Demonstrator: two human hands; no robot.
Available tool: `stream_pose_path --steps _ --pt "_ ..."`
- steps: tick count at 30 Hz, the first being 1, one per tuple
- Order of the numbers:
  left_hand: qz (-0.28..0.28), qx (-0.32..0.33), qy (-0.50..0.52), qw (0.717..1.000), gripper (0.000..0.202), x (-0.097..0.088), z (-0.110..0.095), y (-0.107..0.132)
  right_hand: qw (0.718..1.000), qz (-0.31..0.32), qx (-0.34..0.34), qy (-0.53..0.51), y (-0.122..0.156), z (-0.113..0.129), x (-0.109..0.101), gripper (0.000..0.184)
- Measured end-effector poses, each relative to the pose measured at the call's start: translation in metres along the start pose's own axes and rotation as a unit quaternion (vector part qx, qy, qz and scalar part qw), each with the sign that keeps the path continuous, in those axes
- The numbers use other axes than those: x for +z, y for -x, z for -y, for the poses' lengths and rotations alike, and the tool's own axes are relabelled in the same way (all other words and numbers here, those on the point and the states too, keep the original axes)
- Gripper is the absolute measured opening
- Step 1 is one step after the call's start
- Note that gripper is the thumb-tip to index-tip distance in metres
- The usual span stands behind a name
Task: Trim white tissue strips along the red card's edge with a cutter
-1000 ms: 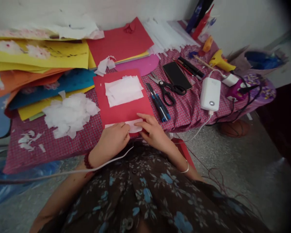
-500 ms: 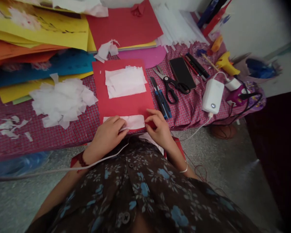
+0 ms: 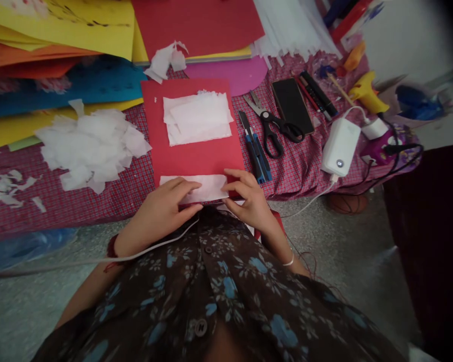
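Paper strip (image 3: 208,184) on red card (image 3: 198,158) | left hand (image 3: 160,208) fingers (image 3: 186,187) flat atop | right hand (image 3: 251,198) pinching end

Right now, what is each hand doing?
Left hand: open, fingers resting on the white paper strip.
Right hand: fingertips at the strip's right end; grip cannot be told.

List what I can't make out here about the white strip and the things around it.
Head view, white strip: part of its near edge lies under the left hand and right hand.
Head view, right hand: its fingers hide whether it pinches or only presses the strip.
Head view, power bank: display too small to read.
Head view, yellow paper: cut off by the top edge.
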State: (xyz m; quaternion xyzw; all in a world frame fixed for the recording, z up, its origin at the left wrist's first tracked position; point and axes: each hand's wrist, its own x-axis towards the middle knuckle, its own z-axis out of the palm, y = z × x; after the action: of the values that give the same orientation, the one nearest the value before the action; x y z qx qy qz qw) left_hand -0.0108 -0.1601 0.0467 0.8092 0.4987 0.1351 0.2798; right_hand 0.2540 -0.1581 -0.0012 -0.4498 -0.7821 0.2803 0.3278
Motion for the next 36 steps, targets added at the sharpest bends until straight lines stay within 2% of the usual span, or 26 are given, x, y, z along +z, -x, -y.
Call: stream_pose_path --steps 2,4,7,10,14,17,21,23,26,30,33,36 --pt "-0.051 -0.03 0.019 0.998 0.026 -0.007 0.003 0.008 1.0 -0.006 -0.001 -0.01 0.002 -0.001 -0.001 0.023" --pt "-0.108 -0.083 -0.004 0.991 0.021 -0.016 0.009 0.016 0.999 -0.016 -0.004 -0.028 0.003 -0.002 -0.001 0.032" --pt "-0.143 -0.155 -0.046 0.977 0.018 -0.025 0.02 0.024 0.997 -0.052 -0.004 -0.049 0.002 -0.004 0.001 0.03" --pt "-0.118 -0.18 -0.06 0.975 0.018 -0.029 0.029 0.025 0.995 -0.084 0.014 -0.054 0.001 -0.003 0.005 0.019" --pt "-0.071 -0.146 -0.091 0.983 0.032 -0.029 0.031 0.013 0.987 -0.133 0.036 -0.084 0.004 0.003 0.005 0.027" --pt "-0.033 -0.096 -0.11 0.989 0.044 -0.027 0.027 -0.001 0.979 -0.186 0.04 -0.077 0.01 0.007 -0.007 0.023" --pt "0.011 -0.069 -0.111 0.991 0.049 -0.021 0.024 -0.016 0.967 -0.244 0.069 0.031 0.01 0.0 -0.032 0.016" --pt "0.037 -0.095 -0.095 0.99 0.041 -0.018 0.024 -0.019 0.969 -0.215 0.077 0.095 0.005 -0.01 -0.04 0.02" --pt "0.079 -0.133 -0.081 0.985 0.027 -0.018 0.028 -0.021 0.972 -0.136 0.096 0.166 -0.006 -0.028 -0.042 0.039" --pt "0.085 -0.13 -0.096 0.983 0.028 -0.03 0.043 -0.021 0.973 -0.091 0.11 0.183 -0.019 -0.045 -0.043 0.053" --pt "0.079 -0.139 -0.129 0.979 0.029 -0.043 0.056 -0.018 0.98 -0.101 0.115 0.125 -0.019 -0.053 -0.053 0.055" --pt "0.018 -0.105 -0.174 0.979 0.034 -0.048 0.06 -0.014 0.984 -0.125 0.123 -0.03 -0.007 -0.06 -0.066 0.051"
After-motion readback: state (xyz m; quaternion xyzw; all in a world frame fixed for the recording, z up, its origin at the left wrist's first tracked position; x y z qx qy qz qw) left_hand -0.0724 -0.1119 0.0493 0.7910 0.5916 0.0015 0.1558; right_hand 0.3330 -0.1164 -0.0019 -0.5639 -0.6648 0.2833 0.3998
